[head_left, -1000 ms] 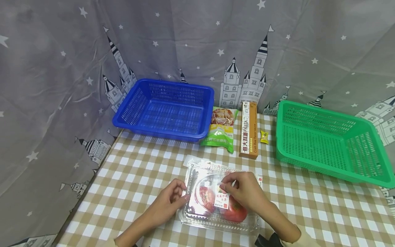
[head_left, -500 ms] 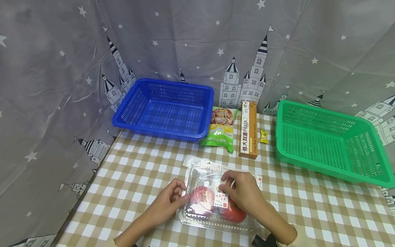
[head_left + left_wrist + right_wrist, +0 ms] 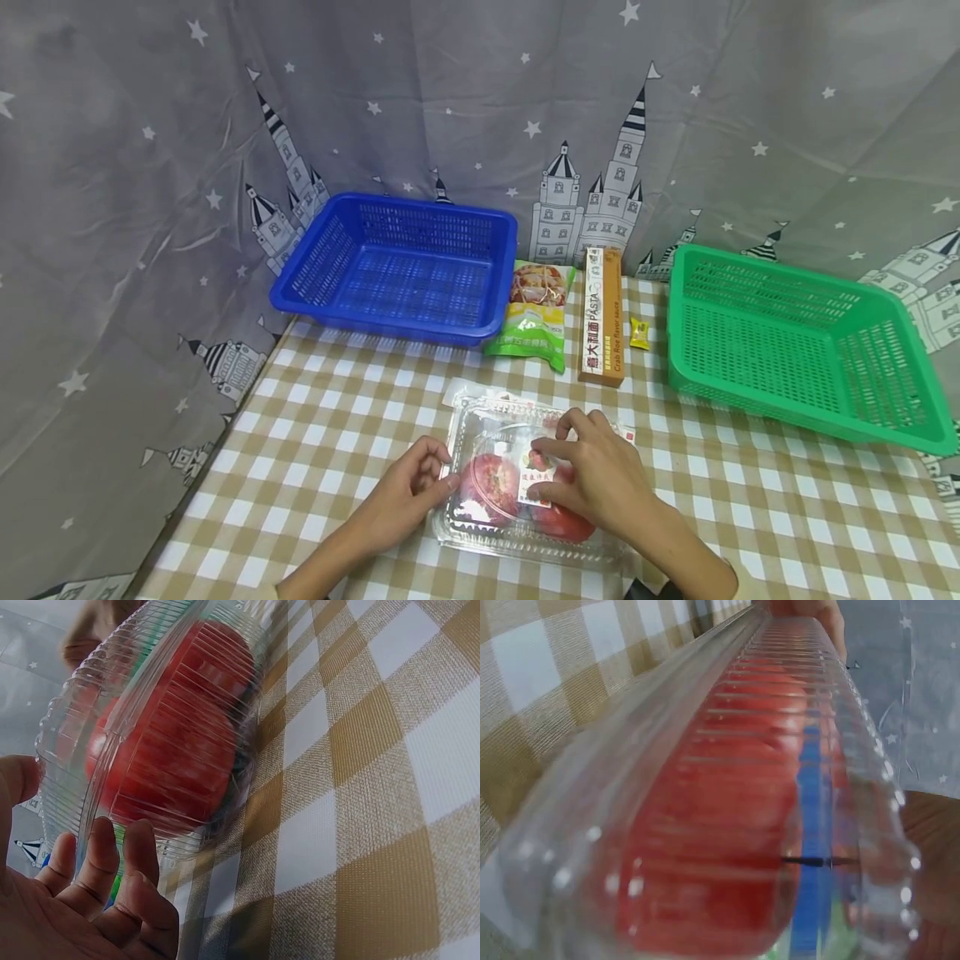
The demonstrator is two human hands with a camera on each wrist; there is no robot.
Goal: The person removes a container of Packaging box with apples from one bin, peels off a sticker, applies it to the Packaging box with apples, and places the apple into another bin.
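Observation:
A clear plastic clamshell box, lid down, lies on the checked cloth with red, round fruit inside. On its lid is a white sticker with red lettering and a fruit picture. My left hand holds the box's left edge; in the left wrist view the thumb is at the lid's rim and the other fingers bend against the side. My right hand lies over the lid's right part, its index finger at the sticker's top and thumb at its lower end. The right wrist view shows mostly the box's side.
A blue basket stands at the back left, a green basket at the right. Between them lie a green food packet, a pasta box and a small yellow sachet. A pale sheet shows from behind the clamshell.
My right thumb has moved down the sticker, and thumb and index finger have spread from close together to apart. More of the sticker's picture shows. The left hand stays at the box's edge.

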